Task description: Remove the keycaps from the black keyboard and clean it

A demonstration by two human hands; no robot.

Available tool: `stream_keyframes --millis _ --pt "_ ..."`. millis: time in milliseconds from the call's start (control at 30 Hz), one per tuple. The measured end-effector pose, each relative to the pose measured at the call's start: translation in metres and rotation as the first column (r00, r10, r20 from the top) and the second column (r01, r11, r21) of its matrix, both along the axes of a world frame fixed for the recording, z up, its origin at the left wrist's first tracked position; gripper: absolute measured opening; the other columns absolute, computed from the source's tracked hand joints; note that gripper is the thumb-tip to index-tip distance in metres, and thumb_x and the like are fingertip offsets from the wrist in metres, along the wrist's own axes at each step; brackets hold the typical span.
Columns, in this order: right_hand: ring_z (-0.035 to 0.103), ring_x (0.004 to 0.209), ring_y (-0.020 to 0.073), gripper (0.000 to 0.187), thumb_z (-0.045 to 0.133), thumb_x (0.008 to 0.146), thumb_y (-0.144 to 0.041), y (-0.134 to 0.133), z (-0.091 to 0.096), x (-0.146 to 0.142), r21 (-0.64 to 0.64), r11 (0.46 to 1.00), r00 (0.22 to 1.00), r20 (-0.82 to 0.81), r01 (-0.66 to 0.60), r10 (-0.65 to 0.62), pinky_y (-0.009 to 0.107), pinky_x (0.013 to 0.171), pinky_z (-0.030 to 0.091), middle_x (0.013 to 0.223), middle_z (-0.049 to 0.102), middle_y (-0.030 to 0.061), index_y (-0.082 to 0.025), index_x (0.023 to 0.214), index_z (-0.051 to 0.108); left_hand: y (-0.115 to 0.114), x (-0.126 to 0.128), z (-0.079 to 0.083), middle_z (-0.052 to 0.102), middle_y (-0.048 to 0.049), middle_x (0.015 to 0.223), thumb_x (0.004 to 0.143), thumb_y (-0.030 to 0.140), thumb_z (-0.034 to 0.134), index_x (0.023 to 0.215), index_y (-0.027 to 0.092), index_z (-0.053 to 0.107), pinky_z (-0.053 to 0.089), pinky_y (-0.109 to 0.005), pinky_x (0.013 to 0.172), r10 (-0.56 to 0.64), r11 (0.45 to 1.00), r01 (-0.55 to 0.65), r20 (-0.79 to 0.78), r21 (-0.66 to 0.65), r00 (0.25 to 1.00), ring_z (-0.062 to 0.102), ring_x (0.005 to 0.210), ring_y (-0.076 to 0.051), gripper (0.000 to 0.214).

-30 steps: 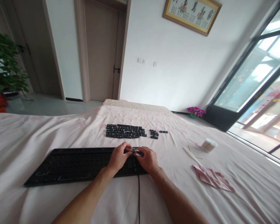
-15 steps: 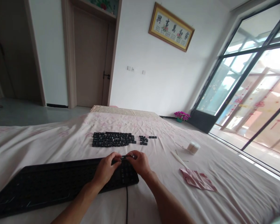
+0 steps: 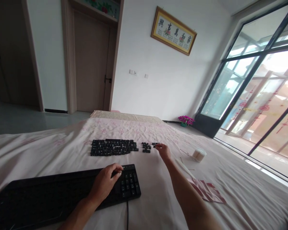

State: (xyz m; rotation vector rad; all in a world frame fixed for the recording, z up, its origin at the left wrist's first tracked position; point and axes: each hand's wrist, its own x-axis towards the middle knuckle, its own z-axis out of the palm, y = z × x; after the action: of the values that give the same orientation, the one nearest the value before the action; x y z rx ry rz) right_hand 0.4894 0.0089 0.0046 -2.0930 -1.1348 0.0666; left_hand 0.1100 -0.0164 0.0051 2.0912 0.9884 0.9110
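Observation:
A black keyboard (image 3: 69, 188) lies on the bed; keys show on its number pad at the right end, while the rest is too dark to make out. Over the keyboard, beside the number pad, my left hand (image 3: 108, 179) has thumb and fingertips drawn together; whatever may be in them is hidden. My right hand (image 3: 163, 150) reaches forward, pinching a small black keycap (image 3: 155, 146) just below a short row of keycaps (image 3: 155, 143). To its left lie a small cluster of loose keycaps (image 3: 146, 147) and a large block of them (image 3: 112, 147).
A clear round tub of cotton swabs (image 3: 199, 155) stands to the right, with several loose swabs near it. A pink cloth (image 3: 208, 190) lies partly behind my right forearm. The keyboard's cable (image 3: 127, 212) runs toward me over the wrinkled bedsheet (image 3: 151, 204).
My right hand has left the keyboard and moved forward to the loose keycaps, uncovering the number pad. The left hand stays over the keyboard. The view has shifted slightly.

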Motion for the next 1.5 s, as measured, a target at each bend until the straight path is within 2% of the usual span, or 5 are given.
stream_keyframes --millis 433,967,1200,1300,1500 --pt "0.065 0.075 0.0196 0.029 0.065 0.07 -0.042 0.034 -0.014 0.029 -0.144 0.989 0.999 -0.009 0.03 -0.032 0.027 0.065 0.044 0.077 0.072 0.0034 -0.022 0.088 0.075 0.0 0.0 -0.001 0.069 -0.0024 0.096 0.078 0.021 0.051 0.09 0.023 0.064 0.046 -0.031 0.088 -0.001 1.0 0.001 -0.008 -0.003 1.0 0.063 0.093 -0.019 0.018" --pt "0.064 0.078 0.023 0.032 0.059 0.074 -0.045 0.019 0.005 0.008 -0.079 0.996 0.998 0.025 0.052 -0.05 0.029 0.067 0.043 0.078 0.071 0.0077 -0.019 0.082 0.075 -0.001 0.001 0.002 0.07 -0.0025 0.094 0.079 0.022 0.052 0.087 0.023 0.066 0.047 -0.031 0.087 0.016 1.0 -0.016 -0.007 0.01 1.0 0.063 0.092 -0.019 0.016" --pt "0.063 0.073 0.0198 0.074 0.016 0.092 -0.059 -0.002 0.039 -0.056 0.137 0.967 0.971 -0.085 -0.213 0.226 0.028 0.068 0.047 0.084 0.071 0.0123 -0.01 0.095 0.071 -0.003 -0.001 0.005 0.069 -0.0023 0.093 0.079 0.018 0.052 0.089 0.022 0.065 0.046 -0.031 0.088 -0.004 0.999 0.005 -0.004 0.04 1.0 0.062 0.091 -0.019 0.017" --pt "0.062 0.082 0.0191 0.065 0.02 0.093 -0.056 -0.028 0.056 -0.101 0.234 0.856 0.873 -0.056 -0.46 0.485 0.028 0.076 0.047 0.085 0.07 0.0078 -0.016 0.086 0.072 -0.004 -0.002 0.007 0.069 -0.0021 0.094 0.079 0.017 0.052 0.088 0.022 0.065 0.046 -0.031 0.088 -0.011 1.0 0.012 -0.008 0.02 1.0 0.062 0.091 -0.018 0.017" --pt "0.051 0.053 0.0096 0.038 0.04 0.091 -0.044 -0.076 0.07 -0.169 0.187 0.797 0.78 -0.17 -0.574 0.602 0.021 0.051 0.043 0.072 0.065 0.0011 -0.018 0.099 0.066 -0.005 -0.004 0.009 0.068 -0.0012 0.094 0.079 0.018 0.051 0.089 0.022 0.065 0.044 -0.031 0.087 -0.005 1.0 0.006 -0.031 0.028 1.0 0.061 0.092 -0.018 0.017"
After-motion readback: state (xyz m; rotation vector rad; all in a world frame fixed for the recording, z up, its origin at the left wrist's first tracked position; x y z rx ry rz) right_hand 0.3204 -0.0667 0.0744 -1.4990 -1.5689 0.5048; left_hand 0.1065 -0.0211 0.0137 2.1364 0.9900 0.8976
